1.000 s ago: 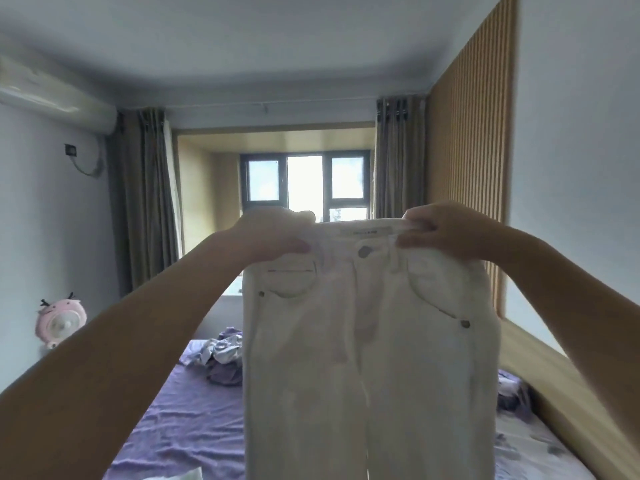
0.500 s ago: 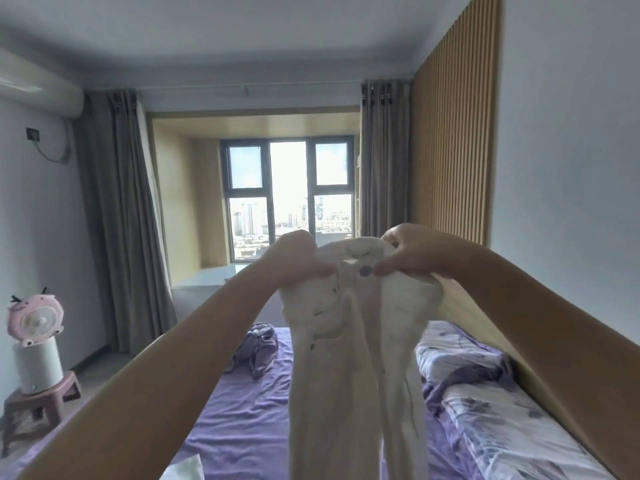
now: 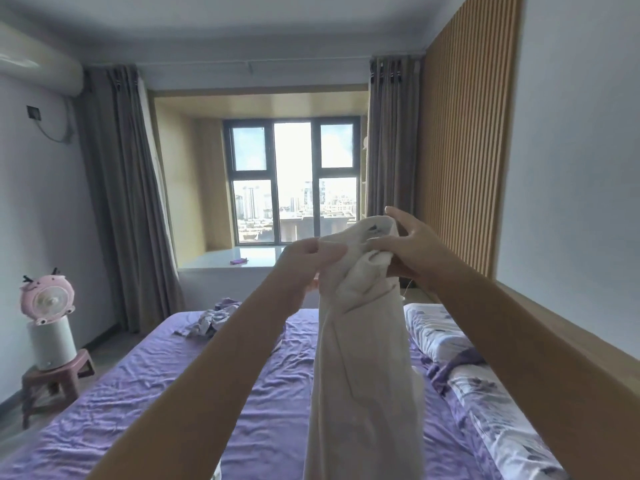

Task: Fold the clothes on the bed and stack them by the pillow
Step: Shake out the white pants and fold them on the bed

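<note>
Now the white jeans [image 3: 363, 341], which a second ago were stretched flat between both hands at the waistband, are hanging doubled lengthwise, one leg over the other, in mid-air above the purple bed [image 3: 156, 393]. The left hand [image 3: 308, 258] is pinching the waistband edge between thumb and fingers. The right hand [image 3: 408, 247], just beside it, is pressing its thumb into the bunched waist while its other fingers are spreading loose behind the cloth. This looks like the first fold being made. Beyond the left hand, a crumpled purple garment [image 3: 211, 318] is lying unfolded. Below the right hand, a floral pillow [image 3: 440, 332] is marking where the stack belongs.
</note>
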`<state>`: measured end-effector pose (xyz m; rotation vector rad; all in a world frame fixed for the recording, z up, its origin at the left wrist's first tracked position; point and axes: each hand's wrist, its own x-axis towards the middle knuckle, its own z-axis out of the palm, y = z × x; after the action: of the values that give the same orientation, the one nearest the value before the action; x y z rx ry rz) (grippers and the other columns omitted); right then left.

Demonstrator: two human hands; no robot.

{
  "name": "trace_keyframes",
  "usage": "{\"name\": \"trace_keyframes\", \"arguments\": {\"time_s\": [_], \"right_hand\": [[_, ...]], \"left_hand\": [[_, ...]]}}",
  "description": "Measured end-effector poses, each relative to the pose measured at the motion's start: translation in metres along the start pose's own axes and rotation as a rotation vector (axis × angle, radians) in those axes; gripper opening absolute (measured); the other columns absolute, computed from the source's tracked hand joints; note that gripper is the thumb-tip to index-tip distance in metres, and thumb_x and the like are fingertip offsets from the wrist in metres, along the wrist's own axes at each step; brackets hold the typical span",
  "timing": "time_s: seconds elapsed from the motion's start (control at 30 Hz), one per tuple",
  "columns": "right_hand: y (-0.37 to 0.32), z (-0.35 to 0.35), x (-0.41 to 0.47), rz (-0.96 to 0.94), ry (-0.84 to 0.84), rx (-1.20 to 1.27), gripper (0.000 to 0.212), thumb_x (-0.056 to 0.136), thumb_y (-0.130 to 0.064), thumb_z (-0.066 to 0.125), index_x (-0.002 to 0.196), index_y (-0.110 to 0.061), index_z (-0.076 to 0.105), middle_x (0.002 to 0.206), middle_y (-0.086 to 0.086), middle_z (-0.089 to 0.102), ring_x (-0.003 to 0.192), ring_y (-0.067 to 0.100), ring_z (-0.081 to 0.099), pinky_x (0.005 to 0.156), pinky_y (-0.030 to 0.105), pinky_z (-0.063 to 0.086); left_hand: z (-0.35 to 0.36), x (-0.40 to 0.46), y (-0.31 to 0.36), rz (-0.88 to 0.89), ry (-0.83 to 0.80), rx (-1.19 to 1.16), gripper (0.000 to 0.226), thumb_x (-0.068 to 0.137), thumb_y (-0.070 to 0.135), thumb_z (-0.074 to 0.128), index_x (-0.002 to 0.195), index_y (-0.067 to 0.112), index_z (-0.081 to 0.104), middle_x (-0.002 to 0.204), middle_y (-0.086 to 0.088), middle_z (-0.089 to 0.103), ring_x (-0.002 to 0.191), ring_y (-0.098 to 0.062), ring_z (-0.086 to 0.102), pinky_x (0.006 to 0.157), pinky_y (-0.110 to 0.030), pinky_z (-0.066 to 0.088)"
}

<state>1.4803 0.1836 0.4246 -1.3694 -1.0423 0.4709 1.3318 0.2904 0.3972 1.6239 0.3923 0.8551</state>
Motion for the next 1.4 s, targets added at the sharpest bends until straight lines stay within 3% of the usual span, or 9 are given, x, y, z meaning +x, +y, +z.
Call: {"name": "trace_keyframes", "arguments": {"time_s": [0.13, 0.3, 0.53, 0.63, 0.73, 0.87, 1.03, 1.27, 1.4], "right_hand": [[0.009, 0.011, -0.010, 0.009, -0.131, 0.200, 0.033, 0.090, 0.001, 0.044, 0.119, -0.005, 0.060, 0.095, 0.017, 0.069, 0.077, 0.023, 0.070, 0.064, 0.032, 0.059], [0.028, 0.018, -0.032, -0.167, -0.372, 0.071, 0.036, 0.087, -0.007, 0.060, 0.121, -0.019, 0.061, 0.118, 0.007, 0.062, 0.103, 0.017, 0.065, 0.081, 0.031, 0.056], [0.043, 0.034, -0.029, -0.730, 0.307, -0.790, 0.038, 0.067, -0.053, 0.071, 0.099, -0.033, 0.064, 0.108, 0.002, 0.047, 0.097, 0.016, 0.045, 0.084, 0.025, 0.033], [0.051, 0.033, -0.026, -0.797, 0.284, -0.809, 0.034, 0.065, -0.060, 0.067, 0.089, -0.038, 0.057, 0.111, -0.014, 0.041, 0.104, 0.008, 0.037, 0.100, 0.028, 0.024], [0.055, 0.033, -0.019, -0.675, 0.289, -0.970, 0.033, 0.069, -0.069, 0.060, 0.082, -0.039, 0.059, 0.109, -0.021, 0.044, 0.107, 0.009, 0.042, 0.093, 0.003, -0.002], [0.046, 0.033, -0.016, -0.719, 0.333, -0.941, 0.047, 0.071, -0.071, 0.049, 0.088, -0.029, 0.056, 0.102, -0.013, 0.052, 0.103, 0.015, 0.047, 0.099, 0.037, 0.033], [0.038, -0.003, -0.017, -0.702, 0.233, -1.112, 0.075, 0.070, -0.076, 0.043, 0.119, -0.021, 0.055, 0.124, -0.002, 0.057, 0.132, 0.021, 0.036, 0.115, 0.051, 0.010], [0.099, -0.023, -0.043, -0.161, -0.173, 0.071, 0.086, 0.059, -0.036, 0.084, 0.133, -0.020, 0.042, 0.127, 0.003, 0.060, 0.111, 0.019, 0.061, 0.084, 0.032, 0.054], [0.120, 0.006, -0.041, -0.180, 0.111, 0.148, 0.046, 0.058, -0.032, 0.086, 0.099, -0.032, 0.065, 0.095, -0.007, 0.073, 0.084, 0.009, 0.069, 0.061, 0.018, 0.053]], "left_hand": [[0.001, -0.002, -0.016, 0.002, 0.065, -0.226, 0.019, 0.091, 0.023, 0.060, 0.093, 0.008, 0.071, 0.091, -0.010, 0.071, 0.079, -0.020, 0.066, 0.073, -0.032, 0.053], [-0.003, -0.008, -0.024, 0.020, 0.087, -0.285, 0.027, 0.093, 0.029, 0.055, 0.095, 0.006, 0.071, 0.092, -0.013, 0.071, 0.080, -0.023, 0.066, 0.076, -0.036, 0.051], [0.012, -0.020, -0.031, -0.010, 0.058, -0.329, 0.028, 0.098, 0.018, 0.047, 0.103, -0.004, 0.064, 0.099, -0.022, 0.056, 0.090, -0.029, 0.049, 0.077, -0.037, 0.043], [0.011, -0.023, -0.034, -0.036, 0.052, -0.301, 0.040, 0.099, 0.026, 0.043, 0.105, -0.010, 0.061, 0.099, -0.025, 0.059, 0.090, -0.031, 0.055, 0.085, -0.041, 0.046], [0.007, -0.024, -0.031, -0.064, -0.016, -0.293, 0.052, 0.093, 0.045, 0.048, 0.105, -0.003, 0.066, 0.102, -0.023, 0.066, 0.092, -0.029, 0.063, 0.088, -0.040, 0.051], [-0.002, -0.025, -0.035, 0.095, -0.119, -0.091, 0.035, 0.078, 0.020, 0.072, 0.107, 0.004, 0.062, 0.101, -0.010, 0.069, 0.093, -0.019, 0.065, 0.080, -0.031, 0.054], [-0.012, -0.027, -0.031, 0.200, -0.147, 0.081, 0.018, 0.086, 0.013, 0.067, 0.101, 0.007, 0.059, 0.089, -0.004, 0.065, 0.081, -0.013, 0.061, 0.073, -0.028, 0.051], [-0.025, -0.020, -0.024, 0.254, -0.072, 0.050, 0.014, 0.083, 0.024, 0.066, 0.096, 0.021, 0.063, 0.089, 0.004, 0.069, 0.081, -0.010, 0.065, 0.069, -0.024, 0.054], [-0.031, -0.009, -0.016, 0.221, -0.028, 0.107, 0.012, 0.086, 0.023, 0.067, 0.098, 0.022, 0.064, 0.095, -0.001, 0.070, 0.087, -0.016, 0.065, 0.080, -0.038, 0.055]]}}
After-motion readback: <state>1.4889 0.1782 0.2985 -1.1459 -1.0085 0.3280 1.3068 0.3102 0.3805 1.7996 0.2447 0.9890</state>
